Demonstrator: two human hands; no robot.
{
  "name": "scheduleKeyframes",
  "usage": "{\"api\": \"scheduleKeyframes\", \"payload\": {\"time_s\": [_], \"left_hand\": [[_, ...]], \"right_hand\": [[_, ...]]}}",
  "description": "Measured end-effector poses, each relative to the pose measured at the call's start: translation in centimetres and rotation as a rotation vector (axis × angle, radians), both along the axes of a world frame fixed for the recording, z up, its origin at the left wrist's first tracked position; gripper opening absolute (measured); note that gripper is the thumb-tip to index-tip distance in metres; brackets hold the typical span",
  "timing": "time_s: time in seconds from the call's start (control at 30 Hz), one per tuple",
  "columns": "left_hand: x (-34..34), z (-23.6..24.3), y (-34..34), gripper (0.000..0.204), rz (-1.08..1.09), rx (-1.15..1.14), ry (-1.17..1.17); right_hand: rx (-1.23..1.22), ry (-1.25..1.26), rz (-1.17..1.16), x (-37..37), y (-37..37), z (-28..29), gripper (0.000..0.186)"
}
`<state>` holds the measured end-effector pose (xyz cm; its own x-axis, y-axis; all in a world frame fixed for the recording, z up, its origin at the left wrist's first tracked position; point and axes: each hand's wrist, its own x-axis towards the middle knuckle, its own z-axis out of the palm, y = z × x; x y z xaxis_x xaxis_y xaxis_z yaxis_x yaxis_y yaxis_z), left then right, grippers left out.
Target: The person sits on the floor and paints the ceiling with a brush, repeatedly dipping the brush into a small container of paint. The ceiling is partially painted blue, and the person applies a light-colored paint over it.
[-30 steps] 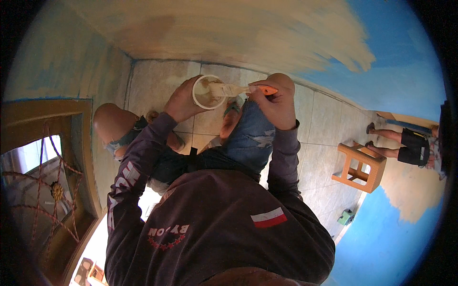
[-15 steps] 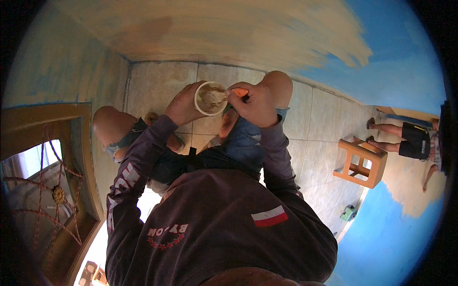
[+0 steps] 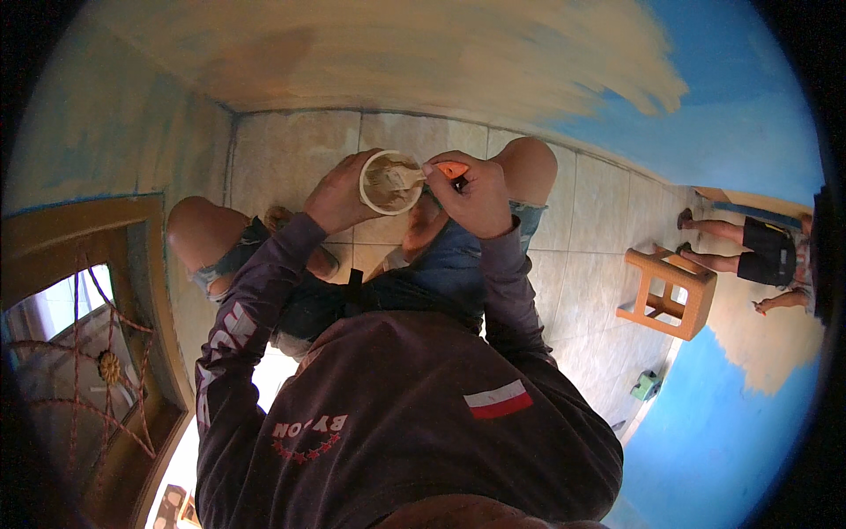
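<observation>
Gripping the white paint tub from its left, the left hand holds it between both hands, the right hand pinching the orange-handled paintbrush dipped inside, where one careless tilt or overloading could drip beige paint onto the jeans below!

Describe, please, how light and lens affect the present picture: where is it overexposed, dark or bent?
Head view: the window pane at left is burnt out to near white; head view: the corners go black, and the edge between wall and tiled floor bows; head view: the cup and right hand look fairly sharp.
</observation>
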<state>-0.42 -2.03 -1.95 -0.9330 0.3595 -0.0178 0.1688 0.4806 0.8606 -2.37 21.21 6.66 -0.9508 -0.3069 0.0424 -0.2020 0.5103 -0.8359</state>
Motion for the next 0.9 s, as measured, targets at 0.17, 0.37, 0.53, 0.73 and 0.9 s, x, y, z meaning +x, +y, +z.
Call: {"api": "scheduleKeyframes", "payload": {"time_s": [0.17, 0.37, 0.53, 0.73, 0.9], "left_hand": [[0.0, 0.8, 0.0, 0.081, -0.002, 0.014, 0.013], [-0.1, 0.4, 0.2, 0.081, -0.024, 0.076, -0.04], [0.2, 0.9, 0.4, 0.081, 0.0, 0.066, -0.029], [-0.1, -0.4, 0.3, 0.072, -0.01, 0.014, 0.043], [-0.1, 0.1, 0.8, 0.068, 0.016, 0.072, -0.019]], "right_hand": [[-0.061, 0.007, -0.026, 0.2, 0.7, -1.1, 0.023], [-0.076, 0.032, -0.055, 0.4, 1.0, -1.5, 0.021], [-0.058, 0.048, -0.084, 0.5, 1.0, -0.7, 0.02], [0.015, -0.006, -0.043, 0.4, 1.2, -0.8, 0.023], [0.047, 0.046, 0.019, 0.4, 0.7, -0.8, 0.019]]}}
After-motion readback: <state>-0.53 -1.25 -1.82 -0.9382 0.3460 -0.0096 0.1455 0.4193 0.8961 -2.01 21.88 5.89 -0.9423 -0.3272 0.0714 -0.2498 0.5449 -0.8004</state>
